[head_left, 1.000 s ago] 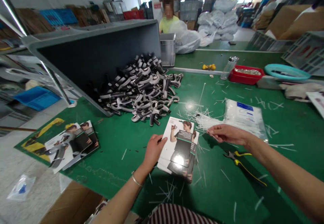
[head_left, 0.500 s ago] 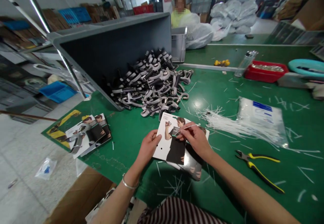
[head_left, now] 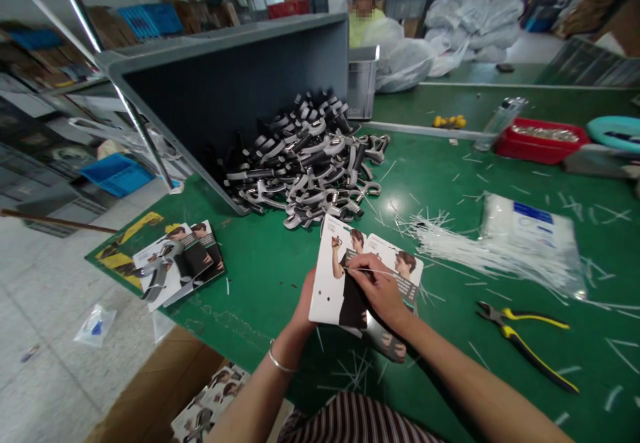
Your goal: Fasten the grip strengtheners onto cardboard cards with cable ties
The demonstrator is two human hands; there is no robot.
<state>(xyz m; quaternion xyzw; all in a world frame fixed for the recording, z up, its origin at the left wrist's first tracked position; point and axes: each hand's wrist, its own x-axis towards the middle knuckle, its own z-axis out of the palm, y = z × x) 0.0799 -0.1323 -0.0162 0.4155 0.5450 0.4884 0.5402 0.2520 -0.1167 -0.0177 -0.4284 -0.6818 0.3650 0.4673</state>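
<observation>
The front picture card [head_left: 333, 289] is held up by the left hand [head_left: 303, 303], which is mostly hidden behind its left edge, so how its fingers are bent cannot be told. A thin white tie [head_left: 376, 270] is pinched in the fingertips of the right hand [head_left: 383, 289], in front of the card. The two hands are kept apart by the card. Behind the right hand, a second card [head_left: 407, 271] is partly covered. To the right, a messy heap of white ties [head_left: 465, 249] is spread, with a clear plastic bag [head_left: 533, 243] lying at its far side. Nearer, yellow and black pliers [head_left: 511, 326] are laid near the right forearm. Just past the front card, the way is blocked by a big pile of grey and black hand grips [head_left: 315, 169], spilled from a tipped grey bin [head_left: 225, 76]. More cards [head_left: 195, 259], topped by one grip, are set near the table's left edge, by yellow and black tape [head_left: 120, 249]. Bare green table [head_left: 263, 263] is seen between them and the front card. Below that edge, a brown box [head_left: 145, 389] is seen. Far off, a red tray [head_left: 543, 149] is placed beside a clear bottle [head_left: 500, 123].
</observation>
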